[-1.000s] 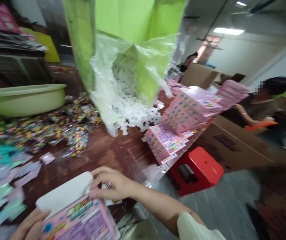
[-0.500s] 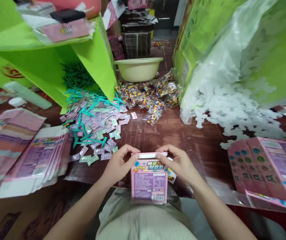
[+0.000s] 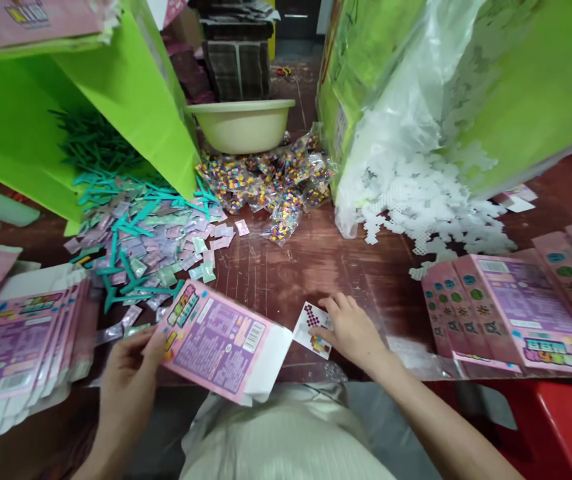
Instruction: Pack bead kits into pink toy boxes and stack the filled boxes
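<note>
In my left hand (image 3: 133,377) is a pink and purple printed carton (image 3: 221,340), gripped by its left end and tilted, with its white open end flaps pointing right. My right hand (image 3: 353,330) rests at the table's front edge, thumb and fingers closed on a small white card (image 3: 315,330) with a pixel pattern. The card lies just beyond the carton's open end. Left of the carton stands a row of similar folded cartons (image 3: 31,333). Small pink and green sachets (image 3: 166,247) and teal plastic tools (image 3: 121,260) are heaped behind it.
Clear bags of coloured beads (image 3: 276,187) lie before a cream basin (image 3: 241,127). White perforated plastic pieces (image 3: 426,207) spill from a bag at a green box (image 3: 371,60) on the right. Flat pink cartons (image 3: 516,307) lie at right, above a red stool (image 3: 571,413).
The carton has turned from upright between both hands to tilted in my left hand, its open end now rightward. My right hand has left it and taken hold of the card. The view has shifted.
</note>
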